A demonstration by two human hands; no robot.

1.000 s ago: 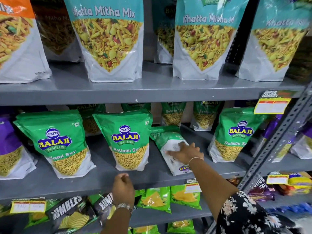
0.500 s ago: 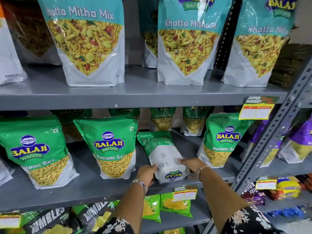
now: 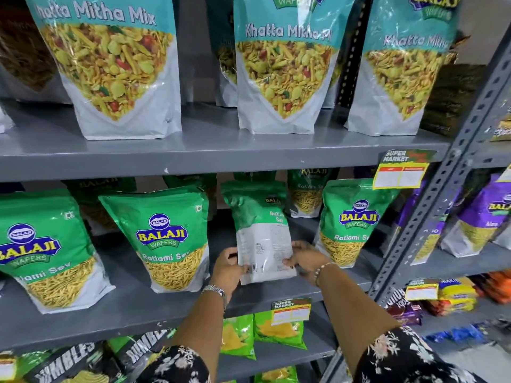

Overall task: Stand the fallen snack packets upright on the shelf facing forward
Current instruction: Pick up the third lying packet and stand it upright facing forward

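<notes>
A green and white Ratlami Sev packet (image 3: 260, 225) stands upright on the middle grey shelf (image 3: 132, 308), its printed back side turned toward me. My left hand (image 3: 228, 268) grips its lower left corner and my right hand (image 3: 305, 258) grips its lower right corner. Two Balaji Ratlami Sev packets (image 3: 168, 239) stand upright to its left, front side out, and one more Balaji packet (image 3: 351, 222) stands to its right. Further green packets stand behind in the back row.
Large Khatta Mitha Mix packets (image 3: 110, 64) fill the upper shelf. Price tags (image 3: 398, 172) hang from the shelf edges. A perforated grey upright post (image 3: 431, 205) borders the right side, with purple packets (image 3: 478, 217) beyond. Chip packets (image 3: 265, 333) lie on the shelf below.
The packet lay flat with only my right hand on it; my left hand came up from the shelf edge, both hands took hold, and the packet now stands upright.
</notes>
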